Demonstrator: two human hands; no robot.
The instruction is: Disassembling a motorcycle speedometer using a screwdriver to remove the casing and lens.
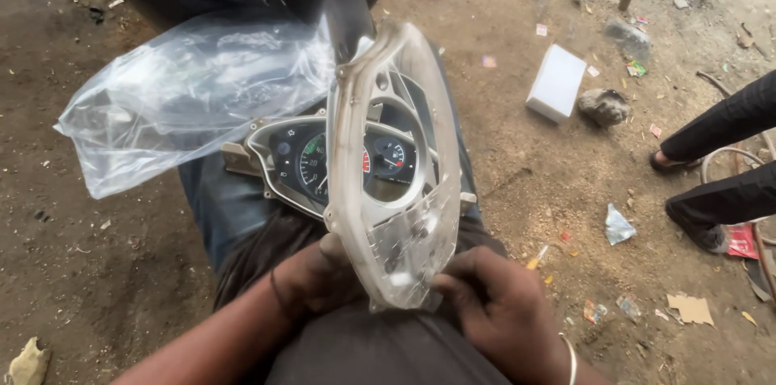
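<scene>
Left hand (319,276) and right hand (501,312) each clamp the lower end of one clear lens cover (394,167), held upright on edge, apparently to view it. Behind it, one gauge cluster (303,160) rests on the lap. One plastic bag (190,94) lies beside; one white box (556,82) on the ground.

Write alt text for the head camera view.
Both hands, left hand and right hand, hold a clear instrument cover upright over a speedometer cluster on the person's lap, a plastic bag behind, dirt ground around.
</scene>
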